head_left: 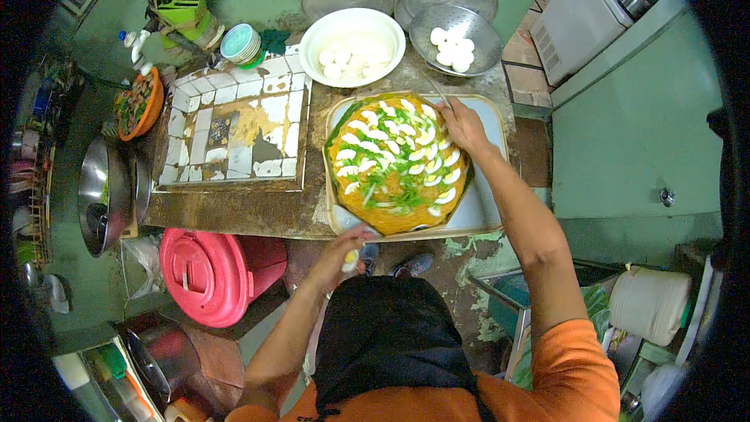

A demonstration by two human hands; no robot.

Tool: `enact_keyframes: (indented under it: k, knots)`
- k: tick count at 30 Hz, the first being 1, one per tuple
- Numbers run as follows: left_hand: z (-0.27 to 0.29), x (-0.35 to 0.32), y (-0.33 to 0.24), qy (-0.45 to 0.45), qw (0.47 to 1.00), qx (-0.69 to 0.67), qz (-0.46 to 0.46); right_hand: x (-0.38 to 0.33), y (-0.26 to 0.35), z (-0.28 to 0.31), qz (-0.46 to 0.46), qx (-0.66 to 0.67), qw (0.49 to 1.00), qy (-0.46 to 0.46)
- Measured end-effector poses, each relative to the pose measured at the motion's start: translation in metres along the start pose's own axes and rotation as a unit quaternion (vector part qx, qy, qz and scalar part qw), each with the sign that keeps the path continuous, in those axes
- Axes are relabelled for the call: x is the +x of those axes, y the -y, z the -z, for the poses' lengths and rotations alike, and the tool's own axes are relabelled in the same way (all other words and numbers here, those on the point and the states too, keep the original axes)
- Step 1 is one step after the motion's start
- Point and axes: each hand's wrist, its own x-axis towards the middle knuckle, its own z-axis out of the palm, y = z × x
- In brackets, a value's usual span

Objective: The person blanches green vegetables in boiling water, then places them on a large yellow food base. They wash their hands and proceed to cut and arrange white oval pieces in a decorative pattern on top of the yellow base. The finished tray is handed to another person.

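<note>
A worn countertop (pixel 234 207) fills the middle of the frame, partly tiled at its left. Right of centre a pale tray (pixel 484 211) carries a round platter of orange noodles (pixel 394 164) topped with egg slices and greens. Above it stand a white bowl of peeled eggs (pixel 353 47) and a metal colander (pixel 455 39). The right hand (pixel 461 125) pinches something small at the platter's upper right edge. The left hand (pixel 344 254), below the tray, grips a peeled egg (pixel 351 259).

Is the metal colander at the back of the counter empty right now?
No. The metal colander holds several peeled white eggs, next to the white bowl, which also has eggs in it.
</note>
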Motion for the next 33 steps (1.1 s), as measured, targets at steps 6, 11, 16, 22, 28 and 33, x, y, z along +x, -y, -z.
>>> enact_keyframes:
  k: [6, 11, 16, 22, 28, 33]
  knots:
    - [0.022, -0.020, 0.018, -0.023, 0.992, -0.116, -0.044, -0.038, 0.039, 0.012, 0.056, 0.077, 0.993, -0.066]
    - [0.052, -0.017, -0.015, -0.078, 0.930, -0.341, -0.114, -0.197, 0.099, -0.013, -0.147, 0.346, 0.921, 0.105]
    - [0.034, 0.000, -0.046, 0.013, 0.995, -0.069, -0.066, -0.241, 0.143, -0.049, -0.227, 0.345, 0.905, 0.103]
    - [0.005, 0.020, -0.053, 0.029, 0.993, -0.026, -0.109, -0.252, 0.158, -0.050, -0.246, 0.326, 0.911, 0.053]
    - [0.005, 0.026, -0.048, 0.045, 0.994, -0.020, -0.100, -0.274, 0.181, -0.059, -0.147, 0.237, 0.960, -0.020]
    - [0.013, 0.027, -0.056, 0.039, 0.996, 0.022, -0.080, -0.277, 0.190, -0.084, -0.192, 0.284, 0.938, -0.046]
